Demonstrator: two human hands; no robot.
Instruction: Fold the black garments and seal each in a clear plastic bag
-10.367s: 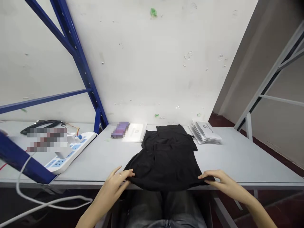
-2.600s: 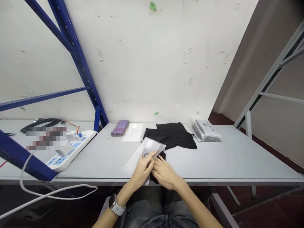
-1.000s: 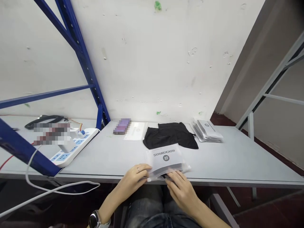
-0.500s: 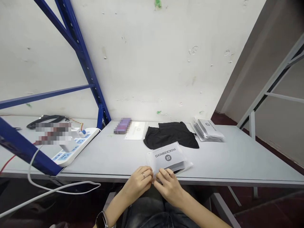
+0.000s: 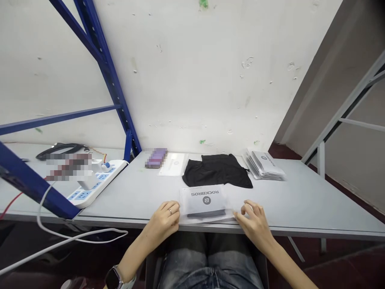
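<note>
A frosted plastic bag (image 5: 227, 200) printed ROCKBROS lies at the table's front edge, with a card bearing a round logo and something dark showing through it. My left hand (image 5: 165, 218), with a ring on one finger, is closed on the bag's left edge. At the bag's lower right corner, my right hand (image 5: 254, 222) pinches with thumb and forefinger while its other fingers curl. Just behind the bag lies a folded piece of black fabric (image 5: 218, 171).
Several similar packets are stacked (image 5: 264, 164) at the back right. A flat white packet (image 5: 173, 164) and a blurred purple object (image 5: 156, 157) sit back left. A power strip (image 5: 99, 184), cables and a blue rack post (image 5: 111, 76) occupy the left side.
My hands have moved apart, the right one sliding right to the bag's other corner and the left one slightly left. The bag has turned square to the table edge and shifted slightly left.
</note>
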